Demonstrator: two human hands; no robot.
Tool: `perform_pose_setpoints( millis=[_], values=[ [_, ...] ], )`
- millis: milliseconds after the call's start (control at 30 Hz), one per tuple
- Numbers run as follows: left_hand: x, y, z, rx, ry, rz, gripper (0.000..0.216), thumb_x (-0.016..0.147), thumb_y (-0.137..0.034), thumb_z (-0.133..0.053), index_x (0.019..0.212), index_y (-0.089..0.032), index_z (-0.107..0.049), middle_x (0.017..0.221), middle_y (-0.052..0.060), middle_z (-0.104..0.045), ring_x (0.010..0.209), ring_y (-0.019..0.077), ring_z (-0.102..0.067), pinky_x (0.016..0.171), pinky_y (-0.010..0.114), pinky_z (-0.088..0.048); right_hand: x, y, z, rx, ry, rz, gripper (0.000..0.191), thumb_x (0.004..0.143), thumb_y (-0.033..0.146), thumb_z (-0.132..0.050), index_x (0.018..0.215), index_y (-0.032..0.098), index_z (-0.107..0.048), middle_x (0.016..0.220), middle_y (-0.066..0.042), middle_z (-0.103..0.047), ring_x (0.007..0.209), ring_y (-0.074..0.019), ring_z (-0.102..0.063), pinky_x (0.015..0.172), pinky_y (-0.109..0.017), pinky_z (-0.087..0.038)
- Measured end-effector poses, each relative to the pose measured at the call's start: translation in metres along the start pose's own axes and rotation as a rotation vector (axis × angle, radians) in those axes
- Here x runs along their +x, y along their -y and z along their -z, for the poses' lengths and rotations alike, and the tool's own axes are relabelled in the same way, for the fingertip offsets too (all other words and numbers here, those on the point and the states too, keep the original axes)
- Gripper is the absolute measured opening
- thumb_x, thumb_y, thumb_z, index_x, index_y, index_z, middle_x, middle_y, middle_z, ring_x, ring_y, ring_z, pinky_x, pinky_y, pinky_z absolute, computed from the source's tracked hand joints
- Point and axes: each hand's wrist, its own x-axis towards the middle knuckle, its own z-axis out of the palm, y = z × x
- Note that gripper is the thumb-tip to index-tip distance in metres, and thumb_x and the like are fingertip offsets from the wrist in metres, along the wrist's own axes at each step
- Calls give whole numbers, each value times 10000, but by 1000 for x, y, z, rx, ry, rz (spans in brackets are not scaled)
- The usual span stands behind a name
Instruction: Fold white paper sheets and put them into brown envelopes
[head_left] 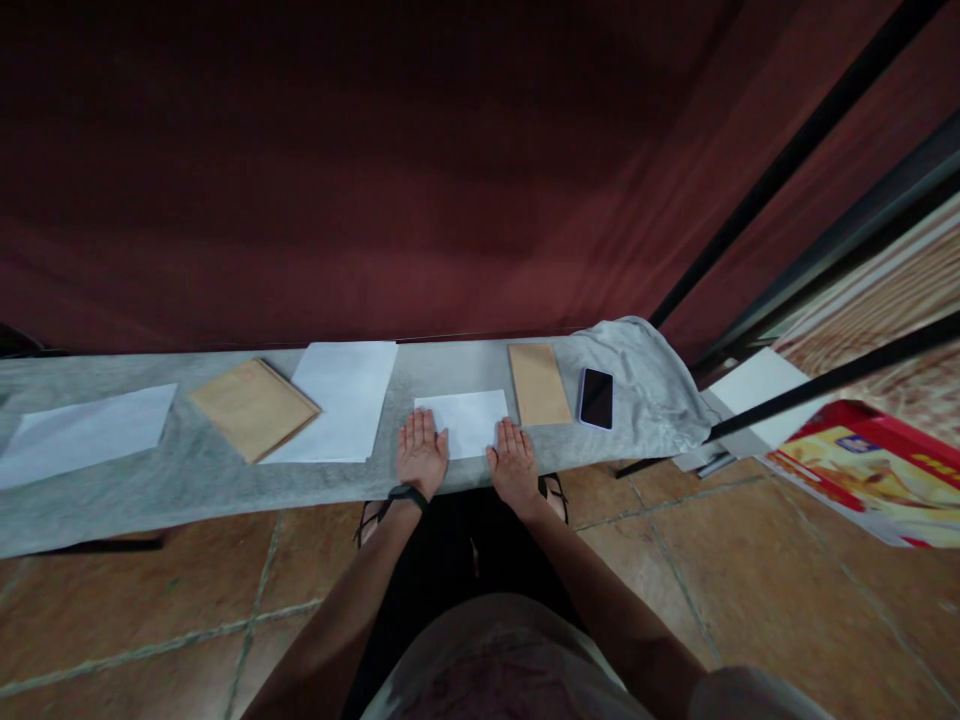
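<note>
My left hand (pixel 421 452) lies flat, fingers stretched out, on the left edge of a small white sheet of paper (pixel 469 418). My right hand (pixel 514 460) lies flat the same way on the sheet's right edge. The sheet rests on a narrow table covered with grey cloth (pixel 187 475). A black band circles my left wrist. Neither hand holds anything.
A tan envelope (pixel 538 383) and a black phone (pixel 596 397) lie right of the sheet. Left of it lie a larger white sheet (pixel 341 398), a brown envelope stack (pixel 253 407) and another white sheet (pixel 82 433). A dark red curtain hangs behind. A red printed box (pixel 870 470) sits on the tiled floor.
</note>
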Motion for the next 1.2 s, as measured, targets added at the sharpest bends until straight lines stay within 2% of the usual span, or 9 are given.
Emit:
perform_pose_setpoints(
  millis=[100,167,233,500,567,667,767,967,1200],
  values=[
    [-11,-32,-4,-49,110,-180,623,1032,-401,-214,1569,-93,-289,1642,118,-283,1541,226,-185,1261,422,-182,1,1,0,-3,-8,5,571,1051,337,-360,1540,43,-342,1575,-199,-387,1453,-287,-384,1192,-479,-281],
    [-15,-47,-8,-53,149,-193,626,1033,-400,-210,1563,-80,-298,1639,124,-288,1537,232,-201,1260,427,-186,1,1,0,-7,-8,11,570,1050,332,-354,1537,36,-344,1574,-202,-387,1458,-289,-374,1191,-479,-281],
    [-16,-51,-11,-38,148,-172,636,1032,-415,-217,1559,-68,-303,1636,134,-288,1537,241,-202,1259,436,-182,1,0,0,-10,-7,16,574,1049,334,-355,1536,30,-343,1574,-208,-385,1461,-291,-369,1190,-479,-284],
    [-15,0,-5,32,39,-130,633,1023,-431,-280,1560,-98,-316,1623,156,-308,1527,259,-236,1246,470,-208,3,8,-1,19,-32,-37,567,1043,320,-374,1529,28,-358,1563,-220,-397,1452,-309,-382,1196,-516,-270],
    [-16,4,-4,42,42,-127,617,1020,-416,-295,1565,-128,-316,1631,141,-294,1532,256,-221,1245,477,-209,12,20,-2,52,-11,-31,550,1045,319,-356,1526,54,-378,1567,-193,-403,1467,-303,-361,1210,-519,-246],
    [-16,2,-4,56,71,-122,593,1010,-378,-330,1563,-163,-330,1652,118,-253,1541,250,-184,1251,476,-185,35,43,-7,128,79,77,528,1057,340,-314,1531,122,-395,1603,-112,-367,1490,-252,-330,1231,-457,-229],
    [-15,-1,-3,70,97,-120,582,1002,-324,-342,1558,-155,-339,1658,119,-234,1545,245,-166,1255,470,-166,58,57,-16,157,155,123,529,1066,355,-280,1527,124,-401,1613,-93,-349,1500,-222,-311,1234,-421,-230],
    [-15,0,-1,76,68,-120,591,1011,-391,-346,1553,-157,-356,1643,129,-267,1537,258,-201,1251,470,-183,82,40,-27,110,136,68,564,1054,367,-336,1545,90,-350,1617,-136,-318,1505,-247,-299,1236,-458,-207],
    [-15,0,-3,57,65,-119,606,1012,-406,-341,1565,-156,-328,1643,126,-262,1536,255,-203,1249,479,-193,82,19,-30,53,63,-60,656,1042,411,-367,1548,-1,-295,1598,-223,-322,1511,-287,-273,1224,-475,-214]
  ],
)
